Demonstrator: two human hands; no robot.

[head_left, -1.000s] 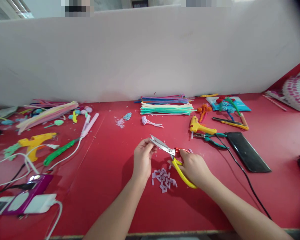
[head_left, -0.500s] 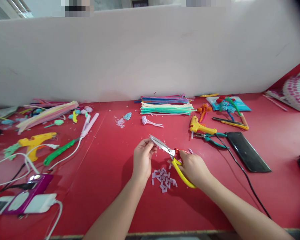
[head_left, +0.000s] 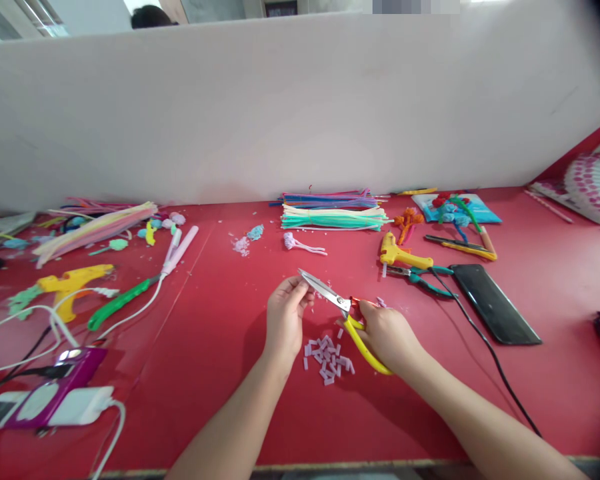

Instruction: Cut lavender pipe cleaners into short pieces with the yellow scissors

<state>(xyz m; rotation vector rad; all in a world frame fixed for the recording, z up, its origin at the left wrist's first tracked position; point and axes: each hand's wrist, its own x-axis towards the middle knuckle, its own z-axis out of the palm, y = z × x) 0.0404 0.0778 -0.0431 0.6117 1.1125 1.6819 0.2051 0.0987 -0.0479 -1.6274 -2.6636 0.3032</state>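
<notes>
My right hand (head_left: 387, 333) grips the yellow handles of a pair of scissors (head_left: 341, 312), whose steel blades point up and left. My left hand (head_left: 286, 319) is pinched just at the blade tips, holding something too small to make out. Below and between the hands lies a small pile of short pale-purple cut pieces (head_left: 329, 360) on the red table (head_left: 220, 373). Both forearms reach in from the bottom edge.
Bundled pipe cleaners (head_left: 333, 212) lie by the white partition. To the right are a yellow glue gun (head_left: 399, 253), teal pliers (head_left: 420, 275), a black phone (head_left: 493, 303) and a black cord. On the left are another glue gun (head_left: 70, 283), a green tool (head_left: 117, 303), cables and a purple device (head_left: 55, 393).
Hardly anything has moved; the hands and scissors stay in place. Behind the partition, a person's head has shifted.
</notes>
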